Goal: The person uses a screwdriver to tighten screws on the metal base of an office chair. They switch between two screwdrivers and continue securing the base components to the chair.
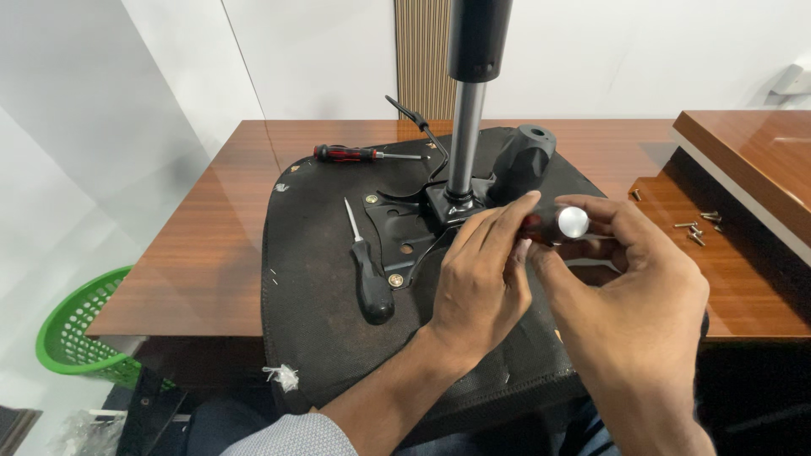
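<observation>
Both hands pinch one tool with a round silver cap [573,222]: the left hand [481,279] at its 9 o'clock, the right hand [634,287] at 5 o'clock (over the upside-down black chair seat [317,295]).

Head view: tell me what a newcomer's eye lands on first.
Mid-frame, the left hand and right hand together grip a dark-handled tool with a round silver cap. Under them an upturned black fabric chair seat lies on the brown wooden table, its shiny metal gas-lift column rising upward. A black-handled screwdriver lies on the seat.
</observation>
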